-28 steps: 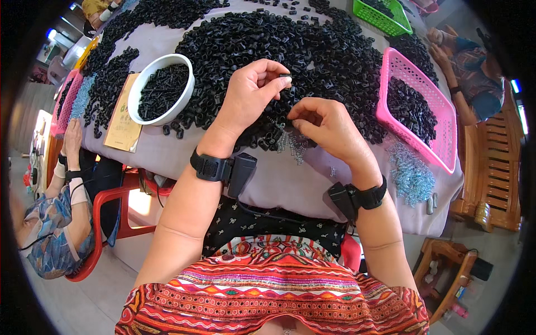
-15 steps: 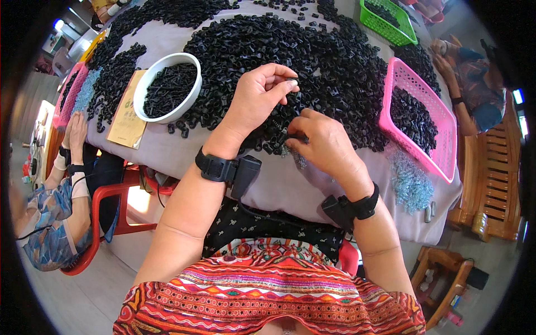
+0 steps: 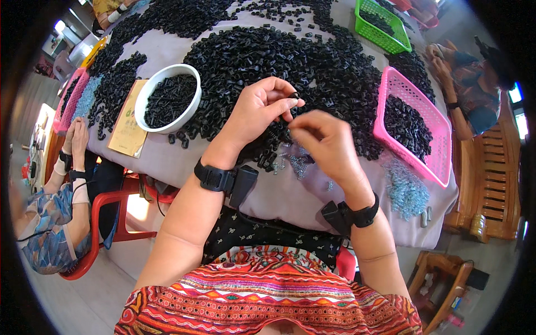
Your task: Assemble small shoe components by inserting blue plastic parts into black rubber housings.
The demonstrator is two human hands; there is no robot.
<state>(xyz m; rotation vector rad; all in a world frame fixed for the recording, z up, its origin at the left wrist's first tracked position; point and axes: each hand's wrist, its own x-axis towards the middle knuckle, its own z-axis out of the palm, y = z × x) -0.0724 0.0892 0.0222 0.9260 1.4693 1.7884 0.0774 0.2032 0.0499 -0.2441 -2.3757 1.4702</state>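
Note:
My left hand point(image 3: 267, 106) is closed in a pinch over the edge of a large heap of small black plastic pieces point(image 3: 268, 56). Between its thumb and forefinger sits one small black plastic piece point(image 3: 295, 95). Just right of it, my right hand point(image 3: 326, 139) has its fingertips pressed together close to that piece. Whatever the right fingers hold is hidden. Below the hands, a few small metal springs point(image 3: 298, 163) lie scattered on the grey cloth point(image 3: 285, 195).
A white bowl point(image 3: 192, 106) of thin black parts stands left, beside a tan booklet point(image 3: 127, 134). At right are a pink basket point(image 3: 410, 151) of black pieces and a bluish spring pile point(image 3: 406, 192). A green basket point(image 3: 385, 39) stands farther back. Other people sit at both sides.
My left hand is slightly lower, still pinching the black piece. My right hand has come up from the springs at the heap's edge toward the left fingertips. The view has shifted a little.

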